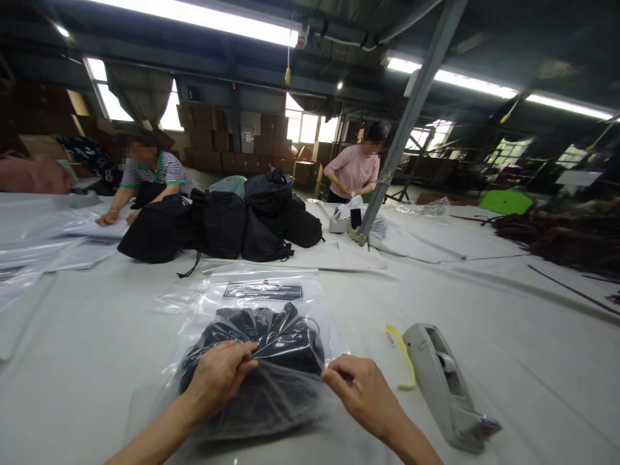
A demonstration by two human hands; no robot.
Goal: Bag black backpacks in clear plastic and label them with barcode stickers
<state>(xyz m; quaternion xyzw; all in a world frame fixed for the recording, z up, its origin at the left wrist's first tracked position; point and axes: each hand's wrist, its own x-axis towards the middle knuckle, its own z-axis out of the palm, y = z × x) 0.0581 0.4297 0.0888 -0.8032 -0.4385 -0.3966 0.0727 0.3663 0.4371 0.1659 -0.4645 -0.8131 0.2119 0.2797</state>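
A clear plastic bag (290, 420) with a printed label panel lies on the white table in front of me. Inside it is a black drawstring bag (290, 345), its gathered top showing through the plastic. My left hand (220, 371) pinches the clear film over the middle of the black bag. At the right edge of the plastic, my right hand (358, 391) is closed on the film with thumb and finger. The film is drawn taut between both hands.
A grey tape dispenser (426, 361) and a yellow strip (403, 361) lie to the right. Several black drawstring bags (223, 223) are piled ahead. Two people work across the table (484, 310), near a slanted metal post (402, 129). Dark brown material (557, 232) lies far right.
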